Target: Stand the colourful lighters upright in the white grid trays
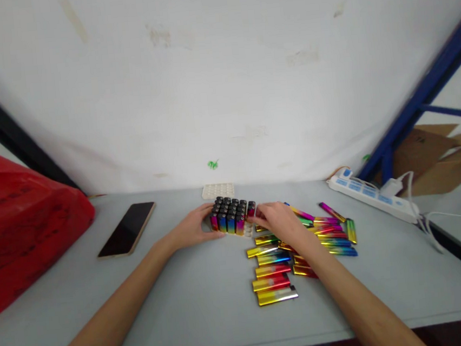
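Note:
Several lighters (230, 216) with black tops and shiny rainbow bodies stand upright in rows in a pale tray (249, 230) with round pockets. My left hand (195, 226) grips the left side of this group, thumb low at the front and fingers behind. At the right end, my right hand (278, 217) has its fingers closed at a single lighter (252, 208), upright and slightly apart from the rows; the fingertips are partly hidden. Many loose metallic lighters (272, 269) lie flat under and around my right forearm, in yellow, red, blue and green.
A second pale pocketed tray (218, 190) lies against the wall. To the left are a phone (126, 230) and a red plastic bag (23, 225). A white power strip (373, 196) with cables sits at the right, near a cardboard box (428, 156) beyond the blue frame (418, 95).

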`<action>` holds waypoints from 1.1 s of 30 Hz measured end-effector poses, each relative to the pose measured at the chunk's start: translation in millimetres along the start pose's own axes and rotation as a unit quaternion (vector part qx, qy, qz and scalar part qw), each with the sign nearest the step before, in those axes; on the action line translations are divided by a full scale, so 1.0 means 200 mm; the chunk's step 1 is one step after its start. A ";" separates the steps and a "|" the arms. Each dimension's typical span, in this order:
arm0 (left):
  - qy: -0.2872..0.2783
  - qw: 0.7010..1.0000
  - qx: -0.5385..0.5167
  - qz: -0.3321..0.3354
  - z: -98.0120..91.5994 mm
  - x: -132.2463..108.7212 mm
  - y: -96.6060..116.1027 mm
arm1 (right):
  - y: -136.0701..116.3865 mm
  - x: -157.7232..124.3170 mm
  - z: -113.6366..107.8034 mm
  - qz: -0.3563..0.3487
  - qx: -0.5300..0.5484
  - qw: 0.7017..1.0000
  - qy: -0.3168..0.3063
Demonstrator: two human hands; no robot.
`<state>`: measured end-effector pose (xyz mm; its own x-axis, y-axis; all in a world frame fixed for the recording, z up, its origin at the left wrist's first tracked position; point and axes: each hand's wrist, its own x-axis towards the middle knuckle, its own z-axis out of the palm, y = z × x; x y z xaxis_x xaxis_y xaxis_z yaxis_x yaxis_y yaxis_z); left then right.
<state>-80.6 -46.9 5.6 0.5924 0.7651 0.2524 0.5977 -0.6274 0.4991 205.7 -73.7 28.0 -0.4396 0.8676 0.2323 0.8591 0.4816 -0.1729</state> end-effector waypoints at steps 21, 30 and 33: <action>0.001 1.000 -0.002 -0.006 0.00 -0.01 -0.01 | 0.18 -0.06 -0.13 -0.023 0.256 0.966 0.029; 0.004 1.000 0.004 -0.005 0.01 -0.01 -0.02 | 0.14 0.01 0.00 0.050 0.493 0.864 0.092; 0.001 1.000 0.006 0.002 0.01 -0.01 -0.03 | 0.09 0.01 0.01 0.037 0.576 0.816 0.043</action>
<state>-83.3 -44.9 1.3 0.5941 0.7629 0.2551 0.6018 -0.6320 0.4882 219.6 -63.3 24.4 -0.3353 0.9113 0.2391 0.0443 0.2688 -0.9622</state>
